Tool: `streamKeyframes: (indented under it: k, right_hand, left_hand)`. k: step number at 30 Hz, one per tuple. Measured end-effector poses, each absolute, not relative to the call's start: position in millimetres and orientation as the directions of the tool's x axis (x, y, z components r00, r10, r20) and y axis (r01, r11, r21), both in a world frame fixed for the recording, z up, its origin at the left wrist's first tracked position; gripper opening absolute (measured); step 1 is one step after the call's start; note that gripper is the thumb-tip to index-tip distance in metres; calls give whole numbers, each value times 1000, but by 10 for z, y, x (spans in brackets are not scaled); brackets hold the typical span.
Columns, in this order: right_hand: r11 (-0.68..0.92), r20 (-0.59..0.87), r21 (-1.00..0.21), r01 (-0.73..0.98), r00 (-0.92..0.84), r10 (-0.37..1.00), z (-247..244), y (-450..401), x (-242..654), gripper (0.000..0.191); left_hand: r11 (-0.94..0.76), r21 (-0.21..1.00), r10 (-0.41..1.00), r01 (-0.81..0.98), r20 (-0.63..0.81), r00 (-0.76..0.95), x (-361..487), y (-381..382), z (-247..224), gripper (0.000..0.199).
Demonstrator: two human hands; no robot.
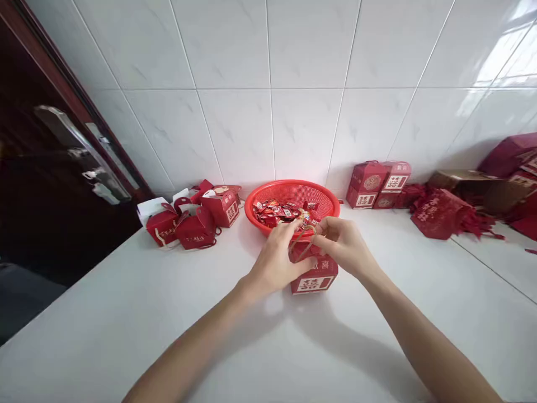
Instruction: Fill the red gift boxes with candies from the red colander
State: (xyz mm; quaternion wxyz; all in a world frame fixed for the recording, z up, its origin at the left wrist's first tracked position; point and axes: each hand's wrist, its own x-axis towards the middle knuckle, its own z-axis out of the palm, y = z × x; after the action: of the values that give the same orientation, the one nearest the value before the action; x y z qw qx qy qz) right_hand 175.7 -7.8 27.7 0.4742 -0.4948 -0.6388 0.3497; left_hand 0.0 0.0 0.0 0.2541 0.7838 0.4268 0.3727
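Observation:
A small red candy box (314,282) with gold-white printed characters stands on the white tabletop, in front of a red basket. My left hand (279,257) is at its upper left corner, thumb lying across the front upper edge and fingers reaching up behind the cord. Between the thumb and fingers of my right hand (346,246), a thin tan cord (297,246) is pinched just above the box top. The box's lid is partly hidden by both hands. Wrapped candies (277,212) in red lie heaped in the plastic basket (319,195).
Several open red boxes (195,229) stand at the left near a dark door (42,184). Closed boxes (371,182) are stacked by the tiled wall at the right. Farther right lie flat red box pieces (440,215) and a brown carton (461,178).

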Motion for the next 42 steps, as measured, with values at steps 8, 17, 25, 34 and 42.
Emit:
streamKeyframes:
  k: [8, 17, 25, 34, 42]
  right_hand:
    - [166, 164, -985, 46, -45, 985, 139, -136, 1784, 15]
    - [208, 193, -978, -30, 254, 948, 262, 114, 2642, 30]
    - [86, 220, -962, 259, 549, 806, 403, 552, 3474, 11]
    - [-174, 235, -888, 425, 745, 624, 307, 1075, 3984, 18]
    - [-243, 265, -863, 443, 807, 527, 356, 1379, 4085, 17]
  left_hand:
    - [-507, 771, 800, 386, 254, 544, 119, 92, -304, 21]
    - [-375, 924, 894, 78, 339, 292, 217, 133, -737, 42]
    - [-80, 995, 977, 56, 67, 204, 299, 122, -989, 17]
    - [-76, 997, 973, 32, 67, 223, 320, 131, -1022, 12]
    - [-28, 999, 973, 19, 23, 230, 334, 126, -1012, 13]
